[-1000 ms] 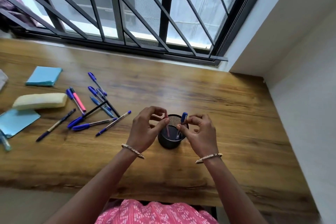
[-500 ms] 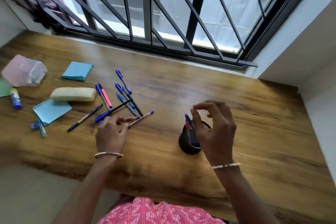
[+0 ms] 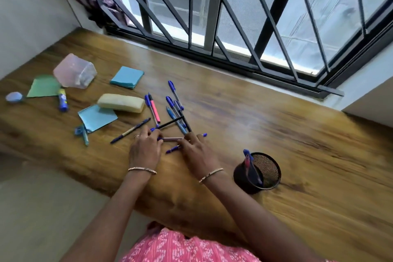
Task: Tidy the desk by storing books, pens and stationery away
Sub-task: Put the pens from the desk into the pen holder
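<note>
Scooping up loose blue-capped pens (image 3: 173, 110) mid-tabletop, left hand (image 3: 144, 151) and right hand (image 3: 196, 151) fingers curled onto some, still needing dropping into black mesh cup (image 3: 258, 173).

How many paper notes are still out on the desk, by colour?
Blue: 2, the blue note stack and the loose blue sheet
Green: 1, the green sheet
Total: 3
</note>
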`<state>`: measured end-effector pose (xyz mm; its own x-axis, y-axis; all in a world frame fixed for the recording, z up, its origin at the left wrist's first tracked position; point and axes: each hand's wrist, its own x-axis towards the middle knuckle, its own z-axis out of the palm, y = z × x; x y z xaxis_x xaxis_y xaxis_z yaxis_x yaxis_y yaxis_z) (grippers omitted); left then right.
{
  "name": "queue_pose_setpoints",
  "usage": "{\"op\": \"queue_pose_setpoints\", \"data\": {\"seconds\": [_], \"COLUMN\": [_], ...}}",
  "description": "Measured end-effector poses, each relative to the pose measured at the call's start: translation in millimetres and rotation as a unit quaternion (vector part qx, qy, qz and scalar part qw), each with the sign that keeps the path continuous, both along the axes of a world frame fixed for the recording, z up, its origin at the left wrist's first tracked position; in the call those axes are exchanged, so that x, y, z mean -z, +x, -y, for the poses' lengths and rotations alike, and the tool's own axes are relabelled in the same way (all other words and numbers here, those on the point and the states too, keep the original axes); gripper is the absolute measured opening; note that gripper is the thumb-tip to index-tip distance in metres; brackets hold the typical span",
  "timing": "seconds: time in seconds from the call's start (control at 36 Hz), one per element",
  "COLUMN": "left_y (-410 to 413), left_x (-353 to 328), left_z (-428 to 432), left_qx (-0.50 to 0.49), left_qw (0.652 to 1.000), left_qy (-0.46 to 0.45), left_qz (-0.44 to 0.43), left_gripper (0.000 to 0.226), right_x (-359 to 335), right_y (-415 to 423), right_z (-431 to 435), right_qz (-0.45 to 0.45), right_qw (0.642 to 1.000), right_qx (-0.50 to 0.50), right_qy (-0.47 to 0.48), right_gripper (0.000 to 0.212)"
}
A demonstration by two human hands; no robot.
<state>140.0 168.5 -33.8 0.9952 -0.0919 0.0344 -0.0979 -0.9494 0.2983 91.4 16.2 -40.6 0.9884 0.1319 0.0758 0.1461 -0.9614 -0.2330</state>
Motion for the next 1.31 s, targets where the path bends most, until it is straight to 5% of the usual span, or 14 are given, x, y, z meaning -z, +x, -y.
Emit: {"op": "queue_pose_setpoints", "data": {"seconds": [0.11, 0.19, 0.31, 0.5, 0.67, 0.78, 0.92, 1.06, 1.19, 1.31], "left_y": [0.1, -3.5, -9.1, -13.3, -21.3, -28.4, -40.9, -59.0, -82.3, -87.4], "left_x": [5.6, 4.5, -13.5, -68.9, -105.4, -116.5, -119.9, -113.0, -97.8, -94.2], "left_z": [-7.3, -14.0, -15.7, -4.8, 23.3, 42.9, 66.1, 90.5, 116.2, 128.2], "left_qx": [0.034, 0.062, 0.073, 0.012, 0.096, 0.142, 0.202, 0.271, 0.287, 0.280], "left_qw": [0.998, 0.996, 0.983, 0.842, 0.778, 0.760, 0.761, 0.806, 0.858, 0.867], "left_qy": [0.034, 0.028, -0.164, -0.531, -0.606, -0.613, -0.586, -0.486, -0.413, -0.407], "left_qz": [0.042, 0.064, 0.040, -0.094, -0.135, -0.164, -0.191, -0.203, -0.103, -0.067], "left_gripper": [0.024, 0.023, 0.021, 0.026, 0.026, 0.027, 0.024, 0.022, 0.018, 0.017], "right_x": [6.9, 8.5, -4.0, -110.0, -145.7, -121.9, -85.9, -61.5, -66.7, -71.8], "right_y": [2.2, -2.0, -19.8, -81.0, -116.9, -128.0, -130.0, -124.3, -118.9, -119.7], "right_z": [3.4, 8.6, 11.5, 28.9, 91.6, 128.1, 135.4, 137.3, 135.1, 141.7], "right_qz": [0.050, 0.061, 0.082, 0.144, 0.196, 0.149, 0.106, 0.042, -0.016, -0.002], "right_qw": [0.998, 0.998, 0.996, 0.942, 0.831, 0.845, 0.886, 0.918, 0.929, 0.929], "right_qx": [0.011, 0.023, 0.036, 0.070, 0.238, 0.334, 0.348, 0.341, 0.339, 0.329], "right_qy": [-0.023, -0.027, 0.011, 0.295, 0.462, 0.390, 0.287, 0.199, 0.151, 0.169], "right_gripper": [0.009, 0.011, 0.014, 0.010, 0.030, 0.021, 0.012, 0.015, 0.016, 0.023]}}
